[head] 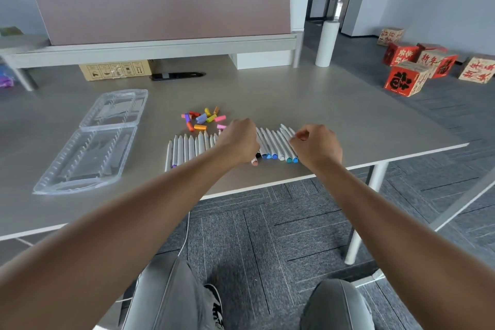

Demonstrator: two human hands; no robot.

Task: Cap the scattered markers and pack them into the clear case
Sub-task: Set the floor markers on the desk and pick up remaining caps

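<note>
Head view, single frame. I see both bare forearms reaching forward over the near edge of the grey table [334,104].

Row of white-barrelled markers [187,149] lies side by side near the table's front edge, tips pointing away from me. The markers at the left of the row are uncapped at the far end; the group at the right [276,143] is slanted, with blue and teal ends facing me.

Left hand [238,142]: fingers curled down over the middle of the row; a pale pink marker end [254,161] sticks out below the knuckles. Grip reads as closed on a marker, though the fingers themselves are hidden under the back of the hand.

Right hand [316,146]: fingers curled, thumb and forefinger pinched together at the right end of the row, touching the outermost marker. Whether it has anything pinched I cannot tell.

Loose pile of small coloured caps [203,119] (red, orange, yellow, pink, lilac) sits just beyond the row, apart from both hands.

Clear plastic hinged case [91,142] lies open and flat, well to the left of the markers, ribbed slots visible, no markers in it.

Behind: pink desk divider [160,8], cardboard box [115,69]. Red printed cubes [404,79] on the floor at right.
</note>
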